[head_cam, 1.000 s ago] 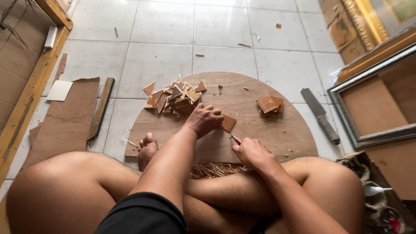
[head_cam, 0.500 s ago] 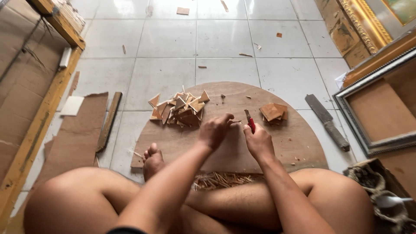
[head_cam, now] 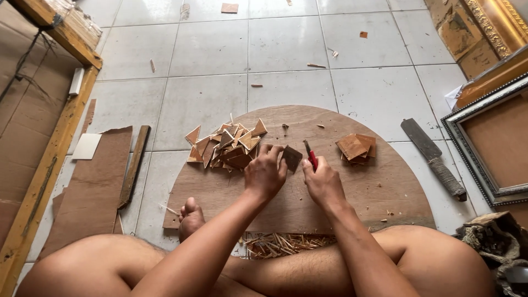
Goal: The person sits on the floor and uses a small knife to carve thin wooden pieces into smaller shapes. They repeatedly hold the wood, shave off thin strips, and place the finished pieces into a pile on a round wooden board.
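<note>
I sit cross-legged on a tiled floor behind a half-round wooden board (head_cam: 385, 192). My left hand (head_cam: 265, 175) pinches a small square piece of thin wood (head_cam: 292, 158) and holds it on the board. My right hand (head_cam: 322, 184) grips a red-handled cutter (head_cam: 311, 155), its blade beside the piece's right edge. A loose pile of cut wooden triangles (head_cam: 225, 144) lies just left of my left hand. A small stack of square wood pieces (head_cam: 356, 147) rests to the right of my right hand.
A large knife with a wrapped handle (head_cam: 433, 158) lies on the tiles right of the board. Picture frames (head_cam: 484, 137) lean at the right. Brown board sheets (head_cam: 96, 187) and a wooden slat (head_cam: 133, 165) lie at the left. Wood slivers (head_cam: 280, 245) gather by my legs.
Both hands have moved forward from near my legs to the middle of the board. My left hand now holds a square piece there, and the cutter has come up beside it.
</note>
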